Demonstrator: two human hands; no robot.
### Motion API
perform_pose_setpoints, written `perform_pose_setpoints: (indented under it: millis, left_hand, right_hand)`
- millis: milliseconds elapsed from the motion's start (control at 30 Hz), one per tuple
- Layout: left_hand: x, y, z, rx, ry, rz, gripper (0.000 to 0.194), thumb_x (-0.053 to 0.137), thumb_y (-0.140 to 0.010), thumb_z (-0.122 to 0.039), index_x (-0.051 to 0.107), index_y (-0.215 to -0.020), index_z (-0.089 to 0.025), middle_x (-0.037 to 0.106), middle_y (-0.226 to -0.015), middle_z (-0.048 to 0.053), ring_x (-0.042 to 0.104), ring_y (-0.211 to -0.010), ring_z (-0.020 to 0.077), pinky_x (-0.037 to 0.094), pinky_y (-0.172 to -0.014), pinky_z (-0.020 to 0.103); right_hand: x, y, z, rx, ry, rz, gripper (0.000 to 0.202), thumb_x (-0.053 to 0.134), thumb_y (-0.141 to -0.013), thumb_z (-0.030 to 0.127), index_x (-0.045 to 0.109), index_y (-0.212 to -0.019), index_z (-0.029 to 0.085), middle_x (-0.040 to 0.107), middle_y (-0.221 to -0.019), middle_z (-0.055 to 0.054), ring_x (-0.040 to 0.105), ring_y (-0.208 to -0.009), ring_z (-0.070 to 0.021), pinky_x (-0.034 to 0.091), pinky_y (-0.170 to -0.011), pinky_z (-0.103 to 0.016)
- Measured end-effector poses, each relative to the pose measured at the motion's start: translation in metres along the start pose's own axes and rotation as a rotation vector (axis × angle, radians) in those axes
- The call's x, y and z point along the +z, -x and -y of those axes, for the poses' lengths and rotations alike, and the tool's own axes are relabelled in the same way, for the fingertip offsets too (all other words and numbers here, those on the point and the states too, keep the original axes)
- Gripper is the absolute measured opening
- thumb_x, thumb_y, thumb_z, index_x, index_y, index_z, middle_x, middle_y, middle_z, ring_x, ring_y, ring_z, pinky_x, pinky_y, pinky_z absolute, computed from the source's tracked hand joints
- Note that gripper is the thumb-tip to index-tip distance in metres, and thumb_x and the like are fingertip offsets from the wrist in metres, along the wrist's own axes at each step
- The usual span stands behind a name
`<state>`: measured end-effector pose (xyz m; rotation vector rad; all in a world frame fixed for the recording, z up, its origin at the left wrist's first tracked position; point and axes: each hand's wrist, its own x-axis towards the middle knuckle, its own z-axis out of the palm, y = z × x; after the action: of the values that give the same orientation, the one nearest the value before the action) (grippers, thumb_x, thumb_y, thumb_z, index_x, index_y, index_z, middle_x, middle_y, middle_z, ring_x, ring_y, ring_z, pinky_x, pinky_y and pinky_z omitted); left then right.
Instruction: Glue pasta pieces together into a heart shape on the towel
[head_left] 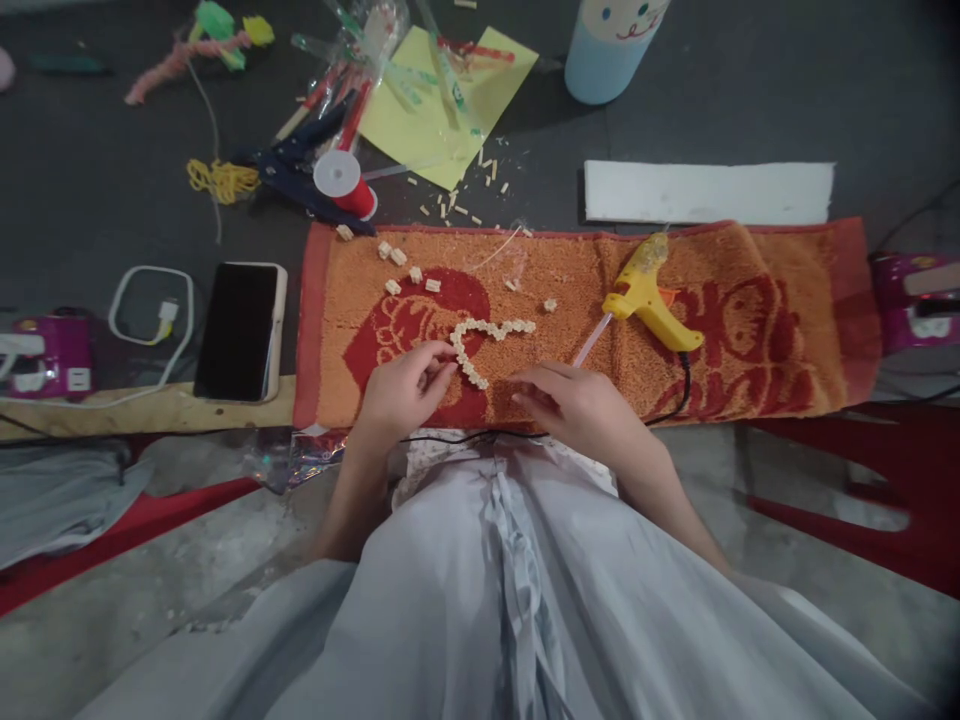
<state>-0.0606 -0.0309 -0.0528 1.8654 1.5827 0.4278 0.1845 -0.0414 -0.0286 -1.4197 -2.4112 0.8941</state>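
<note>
A curved chain of small pale beige pieces lies in a partial heart shape on the orange and red towel. My left hand is at the chain's left side, fingers loosely bent and fingertips beside or touching it. To the right of the chain, my right hand rests low over the towel, its thumb and fingers apart with nothing visible between them. Several loose beige pieces sit above the chain. A yellow glue gun with a clear glue stick lies beyond my right hand.
A phone and white cable lie left. Behind the towel are a red thread spool, dark-handled tool, yellow paper, beige scraps, a white strip and a blue bottle. A black cord trails frontward.
</note>
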Motion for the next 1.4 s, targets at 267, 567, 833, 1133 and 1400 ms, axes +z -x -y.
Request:
perform_pose_setpoints:
  millis: [267,567,833,1133,1400]
  left_hand:
    - [-0.001,-0.002,0.002,-0.055,0.014,0.073,0.027,0.058,-0.087,-0.048,0.057,-0.096,-0.022,0.057,-0.069,-0.006,0.053,-0.06,0.0093,0.037,-0.058,0.022]
    - [-0.002,-0.004,0.001,-0.048,-0.024,0.09,0.031,0.059,-0.085,-0.051,0.054,-0.081,-0.021,0.058,-0.066,-0.005,0.051,-0.059,0.0103,0.034,-0.057,0.023]
    - [-0.001,-0.006,-0.005,-0.017,-0.067,0.09,0.034,0.058,-0.086,-0.052,0.053,-0.074,-0.021,0.059,-0.065,-0.004,0.051,-0.059,0.0109,0.032,-0.055,0.023]
    - [-0.002,-0.006,-0.002,0.04,-0.088,0.125,0.032,0.06,-0.088,-0.05,0.056,-0.076,-0.02,0.061,-0.067,-0.004,0.052,-0.06,0.0107,0.032,-0.057,0.023]
    - [-0.001,-0.007,-0.004,0.035,-0.161,0.115,0.033,0.058,-0.089,-0.051,0.058,-0.075,-0.021,0.061,-0.067,-0.004,0.055,-0.062,0.0118,0.033,-0.058,0.024]
  right_hand:
    - [-0.002,-0.011,0.009,-0.032,0.009,0.065,0.02,0.053,-0.096,0.023,0.07,-0.106,0.02,0.072,-0.09,-0.005,0.066,-0.078,-0.016,0.038,-0.063,-0.025]
    - [0.004,-0.014,0.012,-0.07,0.043,0.09,0.026,0.056,-0.095,0.023,0.07,-0.115,0.025,0.071,-0.087,-0.003,0.062,-0.073,-0.0137,0.033,-0.06,-0.025]
    - [0.003,-0.014,0.014,-0.096,0.135,0.095,0.026,0.053,-0.095,0.024,0.07,-0.115,0.026,0.069,-0.083,-0.002,0.06,-0.07,-0.0133,0.029,-0.057,-0.026]
    - [0.004,-0.013,0.012,-0.118,0.207,0.086,0.03,0.049,-0.096,0.02,0.071,-0.115,0.027,0.066,-0.079,-0.002,0.056,-0.067,-0.0125,0.025,-0.055,-0.027]
    - [0.003,-0.014,0.013,-0.115,0.211,0.098,0.031,0.049,-0.094,0.018,0.071,-0.114,0.027,0.067,-0.08,-0.002,0.055,-0.066,-0.0118,0.025,-0.055,-0.026]
